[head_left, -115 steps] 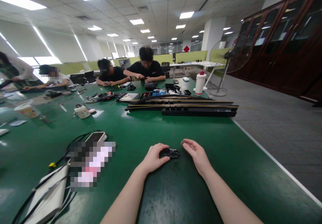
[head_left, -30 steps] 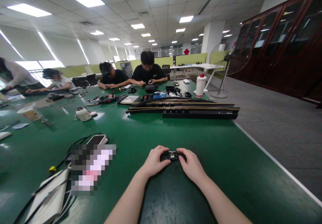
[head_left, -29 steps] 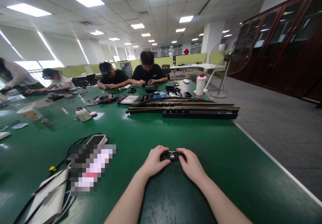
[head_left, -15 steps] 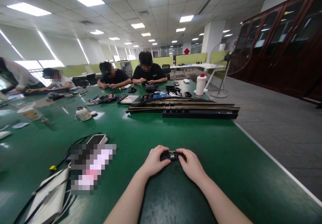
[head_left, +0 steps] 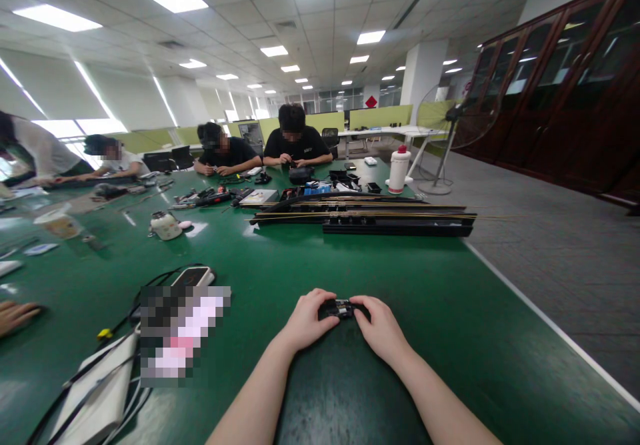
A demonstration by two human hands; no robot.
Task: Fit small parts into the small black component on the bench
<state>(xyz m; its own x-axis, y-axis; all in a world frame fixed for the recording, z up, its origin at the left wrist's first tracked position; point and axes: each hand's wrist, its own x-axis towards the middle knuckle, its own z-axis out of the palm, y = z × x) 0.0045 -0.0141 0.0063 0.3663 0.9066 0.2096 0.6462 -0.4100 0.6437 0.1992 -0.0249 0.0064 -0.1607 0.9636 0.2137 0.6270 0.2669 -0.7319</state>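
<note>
Since 3.8 s ago right hand (head_left: 381, 328) closed in | both grips clamped on small black part (head_left: 339, 309) with left hand (head_left: 306, 321) | on table (head_left: 450, 311) | assembly apparently underway, unfinished

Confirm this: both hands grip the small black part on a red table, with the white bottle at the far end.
Not quite. In the head view the table is green. The left hand and right hand do grip the black part, and the white bottle stands at the far end.

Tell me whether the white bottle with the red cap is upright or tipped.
Upright: the white bottle stands on its base on the green table, red cap on top.
</note>
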